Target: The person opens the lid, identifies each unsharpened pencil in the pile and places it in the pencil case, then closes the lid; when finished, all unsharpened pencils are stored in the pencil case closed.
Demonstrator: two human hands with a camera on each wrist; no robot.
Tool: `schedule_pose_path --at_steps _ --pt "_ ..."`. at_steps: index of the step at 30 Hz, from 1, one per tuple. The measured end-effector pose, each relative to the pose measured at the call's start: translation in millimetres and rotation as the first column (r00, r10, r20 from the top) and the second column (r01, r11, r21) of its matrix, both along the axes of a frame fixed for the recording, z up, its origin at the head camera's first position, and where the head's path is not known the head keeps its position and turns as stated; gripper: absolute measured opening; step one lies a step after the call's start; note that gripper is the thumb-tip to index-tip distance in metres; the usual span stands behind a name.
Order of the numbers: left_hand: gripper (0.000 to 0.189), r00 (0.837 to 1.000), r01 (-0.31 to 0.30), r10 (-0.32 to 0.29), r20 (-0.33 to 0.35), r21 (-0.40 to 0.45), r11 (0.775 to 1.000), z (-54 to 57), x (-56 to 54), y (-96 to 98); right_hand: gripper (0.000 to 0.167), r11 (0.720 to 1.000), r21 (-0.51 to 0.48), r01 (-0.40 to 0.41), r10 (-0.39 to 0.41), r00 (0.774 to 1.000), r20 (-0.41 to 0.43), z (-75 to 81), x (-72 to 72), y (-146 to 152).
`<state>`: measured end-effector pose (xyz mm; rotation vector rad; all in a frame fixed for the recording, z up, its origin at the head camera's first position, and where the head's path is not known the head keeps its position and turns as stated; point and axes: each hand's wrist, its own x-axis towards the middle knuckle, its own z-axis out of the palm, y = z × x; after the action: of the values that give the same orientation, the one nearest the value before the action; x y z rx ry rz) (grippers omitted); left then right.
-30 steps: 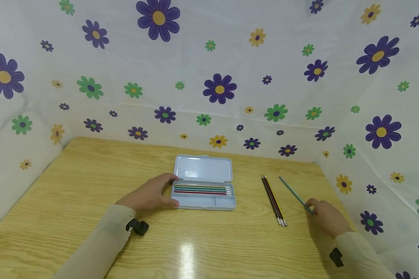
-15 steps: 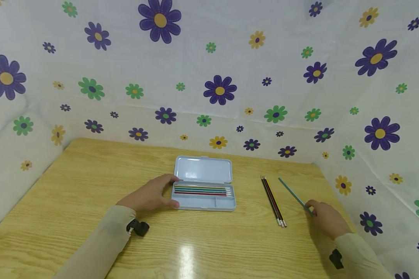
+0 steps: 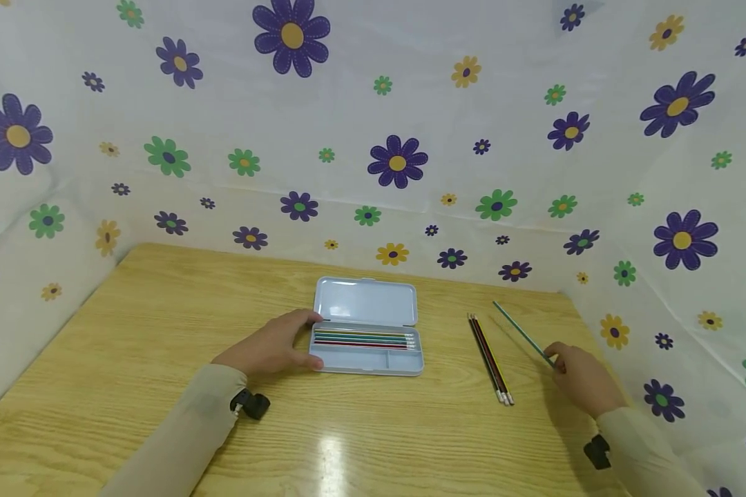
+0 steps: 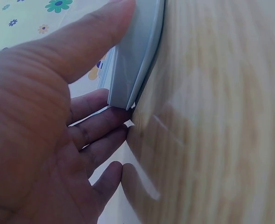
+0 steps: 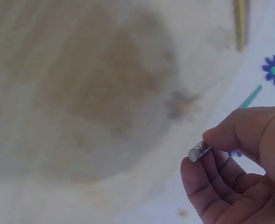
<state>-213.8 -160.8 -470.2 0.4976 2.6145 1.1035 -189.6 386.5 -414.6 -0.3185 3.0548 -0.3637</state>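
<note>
An open light-blue pencil case (image 3: 342, 359) lies on the table, its lid (image 3: 367, 301) tipped back. Several pencils (image 3: 363, 339) with white erasers lie side by side in its rear compartment; the front compartments hold nothing visible. My left hand (image 3: 270, 347) holds the case by its left end, thumb at the front corner and fingers behind. In the left wrist view the thumb and fingers straddle that end. My right hand (image 3: 584, 376) pinches a teal pencil (image 3: 522, 333) near its eraser end, seen in the right wrist view as a silvery tip (image 5: 199, 152). The pencil slants up and away to the left.
A few dark and yellow-striped pencils (image 3: 491, 359) lie together on the wooden table (image 3: 410, 442), between the case and my right hand. A white cloth (image 3: 348, 103) with printed flowers hangs behind the table and along both sides.
My right hand has raised the teal pencil slightly, and its far end has come up off the table. My left hand stays at the pencil case.
</note>
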Motion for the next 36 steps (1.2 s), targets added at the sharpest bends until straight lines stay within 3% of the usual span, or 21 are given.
schedule_pose_path --at_steps 7,13,20,28,31,36 --pt "0.092 1.000 0.000 0.000 0.000 0.003 1.000 -0.1 -1.2 0.5 0.029 0.998 -0.017 -0.063 0.062 0.996 -0.057 28.7 -7.0 -44" --pt "0.092 1.000 0.001 -0.001 -0.001 0.005 1.000 2.1 0.0 0.5 0.029 0.987 -0.007 -0.158 0.156 0.980 -0.124 36.4 -10.1 -98" --pt "0.090 1.000 0.000 0.000 -0.010 -0.007 1.000 2.3 -0.1 1.0 0.027 0.960 0.044 -0.277 0.280 0.939 -0.198 33.5 -13.3 -157" --pt "0.091 1.000 -0.002 0.002 -0.005 -0.003 1.000 0.8 -0.8 0.4 0.027 0.886 0.081 -0.456 0.462 0.856 -0.232 21.0 -13.1 -198" --pt "0.091 1.000 -0.001 0.001 -0.006 -0.001 1.000 0.2 -1.2 0.1 0.024 0.879 0.054 -0.474 0.474 0.854 -0.215 17.5 -13.1 -205" --pt "0.090 1.000 0.005 -0.005 -0.007 0.002 1.000 0.4 -1.1 -0.1 0.020 0.888 0.032 -0.459 0.457 0.871 -0.182 12.9 -14.7 -209"
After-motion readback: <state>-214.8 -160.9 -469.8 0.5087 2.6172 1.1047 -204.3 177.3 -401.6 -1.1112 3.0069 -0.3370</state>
